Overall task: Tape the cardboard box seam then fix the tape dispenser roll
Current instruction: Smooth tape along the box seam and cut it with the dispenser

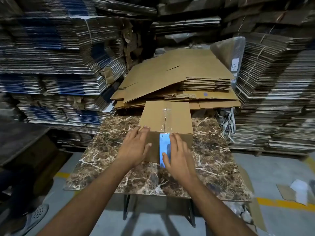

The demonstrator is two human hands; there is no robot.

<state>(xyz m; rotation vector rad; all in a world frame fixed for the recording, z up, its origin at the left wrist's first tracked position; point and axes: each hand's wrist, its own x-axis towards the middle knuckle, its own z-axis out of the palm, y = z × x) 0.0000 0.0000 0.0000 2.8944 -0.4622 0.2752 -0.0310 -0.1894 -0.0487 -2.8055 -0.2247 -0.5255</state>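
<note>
A closed brown cardboard box (153, 116) stands at the far middle of a marble-patterned table (216, 150). A strip of clear tape (165, 120) runs along its top seam toward the near edge. My left hand (136, 147) lies flat with fingers spread against the box's near left corner, fingertips on the top edge. My right hand (179, 155) grips a tape dispenser (164, 143), a shiny blue plate with a serrated tip, pressed upright against the box's front face just below the seam end. The tape roll itself is hidden.
Tall stacks of flattened cartons wall in the left, back and right. A loose pile of flat brown cartons (170, 79) lies right behind the table. A person's foot in a grey sandal (34, 217) is at lower left. Paper scraps (296, 191) lie near a yellow floor line (281, 203).
</note>
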